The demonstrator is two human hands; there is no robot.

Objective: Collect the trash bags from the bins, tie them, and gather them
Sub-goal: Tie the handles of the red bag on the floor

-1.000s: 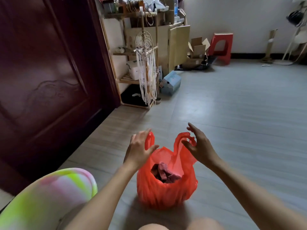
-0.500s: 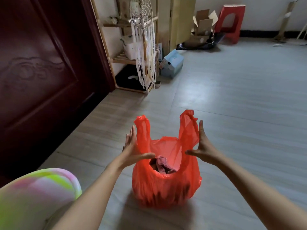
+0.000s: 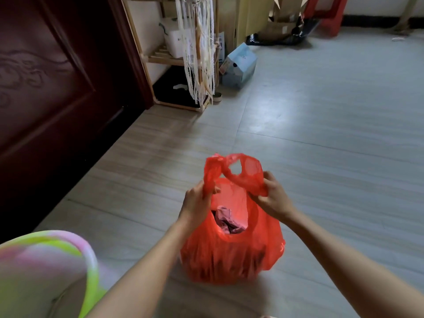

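Note:
A red plastic trash bag [image 3: 231,255] stands on the grey floor in front of me, its mouth open and crumpled pinkish trash [image 3: 226,220] showing inside. My left hand [image 3: 197,204] grips the bag's left handle at its base. My right hand [image 3: 273,198] grips the right handle. The two handle loops lean toward each other above the bag and meet at the top.
A dark red door [image 3: 46,83] fills the left. A wooden shelf [image 3: 165,58] with a hanging white fringe [image 3: 199,49] stands behind, a blue carton [image 3: 239,65] beside it. Cardboard boxes [image 3: 280,24] and a red stool [image 3: 325,12] lie far back. A pastel garment [image 3: 43,269] covers my knee.
Both hands went from held flat beside the handles to gripping them. The handles were brought together above the bag. The camera tilted further down.

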